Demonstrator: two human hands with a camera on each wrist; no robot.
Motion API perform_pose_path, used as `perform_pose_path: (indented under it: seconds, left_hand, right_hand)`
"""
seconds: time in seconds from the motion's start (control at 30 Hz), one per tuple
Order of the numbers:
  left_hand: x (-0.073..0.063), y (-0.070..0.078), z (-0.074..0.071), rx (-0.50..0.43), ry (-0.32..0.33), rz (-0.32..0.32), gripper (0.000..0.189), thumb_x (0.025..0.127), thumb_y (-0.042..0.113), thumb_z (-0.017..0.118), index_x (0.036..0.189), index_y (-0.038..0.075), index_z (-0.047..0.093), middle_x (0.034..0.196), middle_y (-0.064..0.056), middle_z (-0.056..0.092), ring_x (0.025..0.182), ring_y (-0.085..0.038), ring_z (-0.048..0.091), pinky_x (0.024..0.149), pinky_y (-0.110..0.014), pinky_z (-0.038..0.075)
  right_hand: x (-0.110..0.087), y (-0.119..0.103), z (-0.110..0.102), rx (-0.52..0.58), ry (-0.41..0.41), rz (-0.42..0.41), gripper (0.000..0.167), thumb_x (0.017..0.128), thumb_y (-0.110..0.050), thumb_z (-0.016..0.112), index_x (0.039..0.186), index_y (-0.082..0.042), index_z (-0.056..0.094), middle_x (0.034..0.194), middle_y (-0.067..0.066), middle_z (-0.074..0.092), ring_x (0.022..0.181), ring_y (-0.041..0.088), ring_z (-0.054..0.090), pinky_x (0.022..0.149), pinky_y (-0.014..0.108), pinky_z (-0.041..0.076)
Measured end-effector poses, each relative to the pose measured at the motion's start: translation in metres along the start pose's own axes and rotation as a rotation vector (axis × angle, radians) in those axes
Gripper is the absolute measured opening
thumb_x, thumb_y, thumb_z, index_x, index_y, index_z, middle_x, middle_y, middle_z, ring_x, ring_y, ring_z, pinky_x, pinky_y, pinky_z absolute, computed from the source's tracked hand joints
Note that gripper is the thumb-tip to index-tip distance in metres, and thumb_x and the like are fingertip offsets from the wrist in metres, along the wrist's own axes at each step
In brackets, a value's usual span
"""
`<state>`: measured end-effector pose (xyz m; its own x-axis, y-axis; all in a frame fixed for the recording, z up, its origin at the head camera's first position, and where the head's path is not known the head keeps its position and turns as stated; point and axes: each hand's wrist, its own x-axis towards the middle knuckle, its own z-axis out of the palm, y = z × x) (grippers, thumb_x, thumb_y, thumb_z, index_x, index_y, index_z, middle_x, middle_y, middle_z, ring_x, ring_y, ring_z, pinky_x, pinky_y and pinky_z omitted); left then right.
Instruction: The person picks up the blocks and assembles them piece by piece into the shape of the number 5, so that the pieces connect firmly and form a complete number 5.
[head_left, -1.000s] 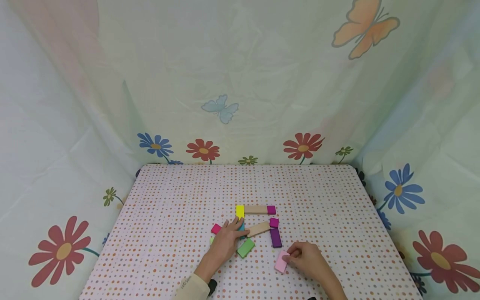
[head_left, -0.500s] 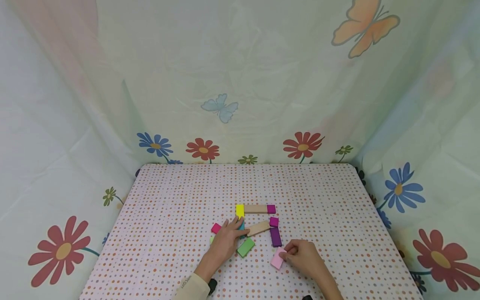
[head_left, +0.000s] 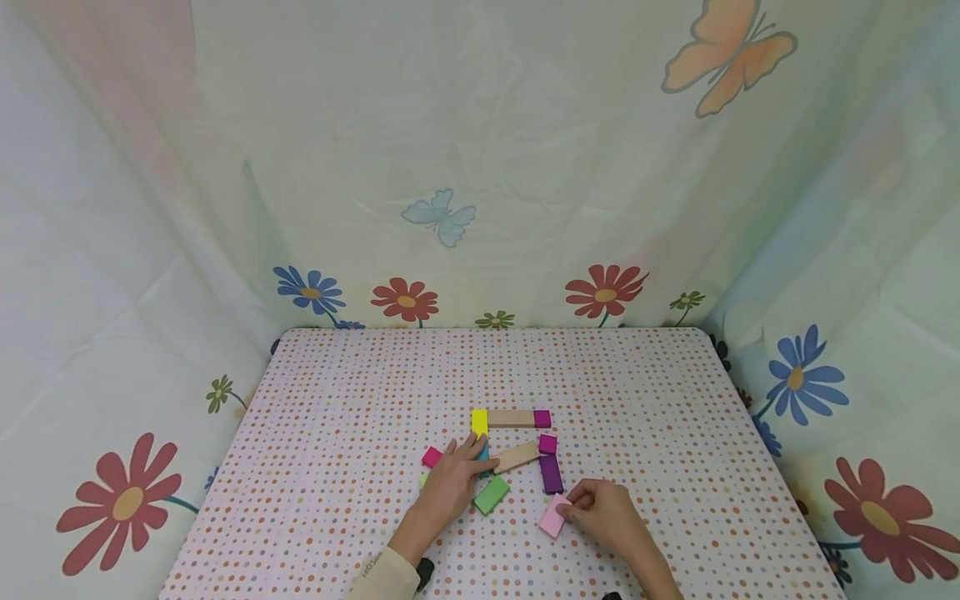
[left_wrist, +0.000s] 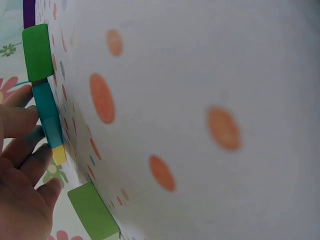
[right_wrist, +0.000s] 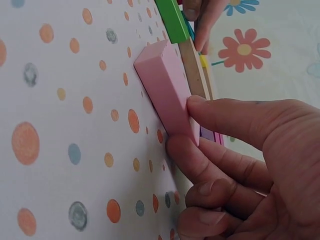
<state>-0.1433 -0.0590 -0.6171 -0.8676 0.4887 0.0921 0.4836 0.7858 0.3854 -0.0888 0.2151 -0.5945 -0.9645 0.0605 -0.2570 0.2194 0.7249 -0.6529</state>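
In the head view my left hand (head_left: 447,485) lies over a line of blocks, fingers extended. Its fingertips rest on a teal block (left_wrist: 47,107) and reach the yellow block (head_left: 480,419) at the far end. My right hand (head_left: 609,515) pinches a pink block (right_wrist: 162,82) between thumb and fingers, low against the dotted tabletop. That block lies tilted, just nearer than the purple block (head_left: 551,473). A green block (head_left: 492,495) sits between the two hands. From the teal block a plain wooden block (head_left: 517,457) slants toward a magenta cube (head_left: 548,444).
Farther back, another wooden block (head_left: 512,419) joins the yellow block to a second magenta piece (head_left: 542,419). Left of my left hand lies a hot-pink block (head_left: 432,457), with a light green block (left_wrist: 94,210) partly hidden beside the hand. Printed curtains surround the table (head_left: 360,375).
My right hand has slid the pink block left and slightly away from me, close to the purple block's near end. The left hand has stayed in place.
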Motion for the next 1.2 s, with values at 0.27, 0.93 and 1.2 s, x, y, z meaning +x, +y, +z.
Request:
perform_pose_path:
  seconds: [0.27, 0.93, 1.2]
  left_hand:
    - [0.0001, 0.0008, -0.0007, -0.014, -0.007, -0.005, 0.038, 0.105, 0.002, 0.06, 0.136, 0.021, 0.074, 0.162, -0.011, 0.053, 0.155, -0.033, 0.046, 0.126, -0.057, 0.039]
    - [-0.0005, 0.0001, 0.0001, 0.007, -0.001, 0.01, 0.038, 0.105, 0.003, 0.061, 0.136, 0.021, 0.074, 0.161, -0.011, 0.054, 0.154, -0.033, 0.047, 0.125, -0.056, 0.04]
    - [-0.0001, 0.0004, -0.0012, 0.012, -0.01, 0.001, 0.04, 0.104, 0.003, 0.062, 0.137, 0.023, 0.073, 0.162, -0.01, 0.053, 0.154, -0.032, 0.047, 0.126, -0.055, 0.04]
  right_hand:
    - [-0.0016, -0.0019, 0.0024, 0.005, 0.027, 0.027, 0.017, 0.086, -0.021, 0.088, 0.085, -0.01, 0.075, 0.067, -0.003, 0.068, 0.062, 0.012, 0.057, 0.056, 0.022, 0.043]
    - [-0.0039, -0.0029, 0.0044, 0.056, 0.018, 0.102, 0.017, 0.088, -0.021, 0.085, 0.087, -0.007, 0.075, 0.069, -0.002, 0.071, 0.062, 0.014, 0.06, 0.057, 0.025, 0.046]
    - [-0.0048, -0.0022, 0.007, 0.083, 0.017, 0.112, 0.017, 0.09, -0.022, 0.084, 0.087, -0.009, 0.074, 0.068, -0.002, 0.07, 0.061, 0.014, 0.058, 0.054, 0.025, 0.044]
